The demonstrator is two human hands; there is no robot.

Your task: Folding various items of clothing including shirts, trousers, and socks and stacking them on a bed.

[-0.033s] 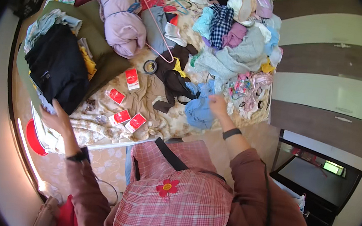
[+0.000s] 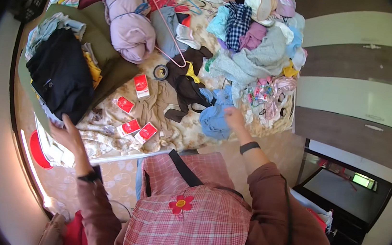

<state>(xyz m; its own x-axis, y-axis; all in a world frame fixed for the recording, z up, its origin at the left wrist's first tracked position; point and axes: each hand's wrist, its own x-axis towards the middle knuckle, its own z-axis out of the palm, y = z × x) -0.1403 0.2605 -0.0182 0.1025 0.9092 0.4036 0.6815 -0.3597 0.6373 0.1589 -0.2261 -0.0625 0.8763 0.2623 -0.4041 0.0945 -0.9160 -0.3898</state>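
Your left hand [image 2: 67, 136] spreads wide at the black garment's [image 2: 61, 75] lower edge, seemingly steadying it; right hand [image 2: 235, 118] meets blue cloth [image 2: 213, 123], grip unclear.

Just right of the lilac tied bundle [image 2: 131, 33] I see a pink hanger [image 2: 168, 31]; nearer me than the bundle, a tape roll [image 2: 156, 73] and four red-and-white packets [image 2: 140, 85]; well to its right, striped drawers [image 2: 357, 63].

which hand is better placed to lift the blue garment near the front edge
Right, most likely: the right hand is at the right side of the blue garment, contact unclear, while the left hand is far across by the black garment.
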